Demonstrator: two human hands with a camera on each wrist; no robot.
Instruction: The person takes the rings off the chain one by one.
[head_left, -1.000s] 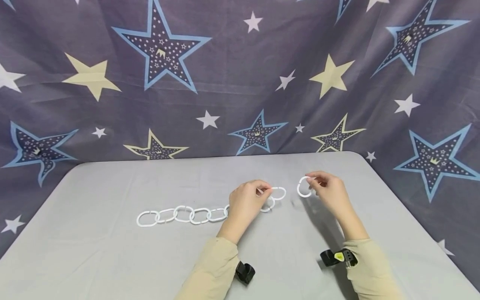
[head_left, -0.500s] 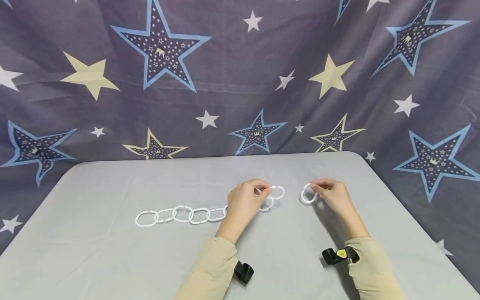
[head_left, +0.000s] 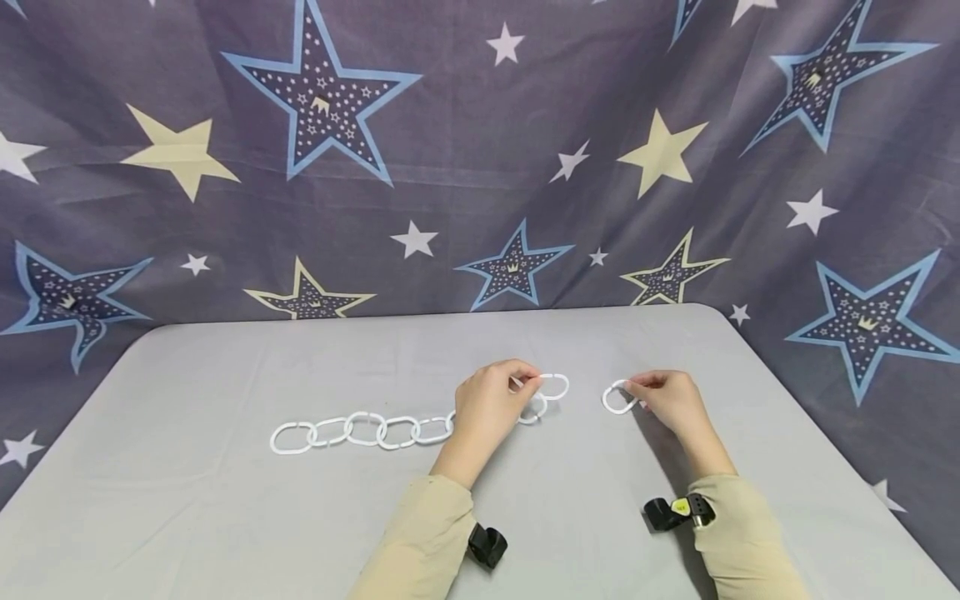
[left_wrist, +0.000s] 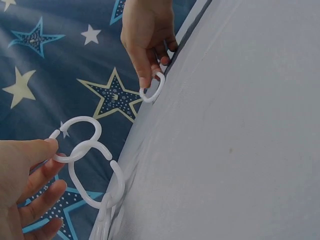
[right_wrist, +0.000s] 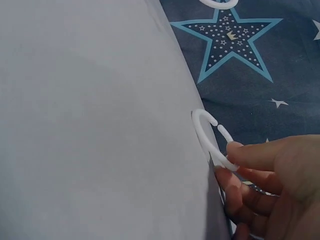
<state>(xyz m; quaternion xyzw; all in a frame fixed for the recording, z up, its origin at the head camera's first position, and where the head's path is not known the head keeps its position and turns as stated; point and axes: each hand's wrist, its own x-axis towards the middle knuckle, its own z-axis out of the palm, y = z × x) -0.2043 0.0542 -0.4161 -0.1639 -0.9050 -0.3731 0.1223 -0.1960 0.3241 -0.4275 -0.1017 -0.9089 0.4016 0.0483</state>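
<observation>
Pinching on both sides here: left hand point(head_left: 491, 400) has the end link point(left_wrist: 80, 120) of a white chain point(head_left: 417, 431), spare fingers loose, chain running off toward 9 o'clock; right hand point(head_left: 670, 404) has a loose link point(right_wrist: 200, 134) at 3 o'clock from that end, not touching. Seems like lining-up; next move probably calls for turning its split chainward.

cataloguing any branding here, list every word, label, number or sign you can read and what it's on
No readable words or numbers.
Yellow patch on the right wrist strap: any marks too small to read.
Chain and loose link: no lettering shows.
Backdrop: only stars and crowns.
</observation>
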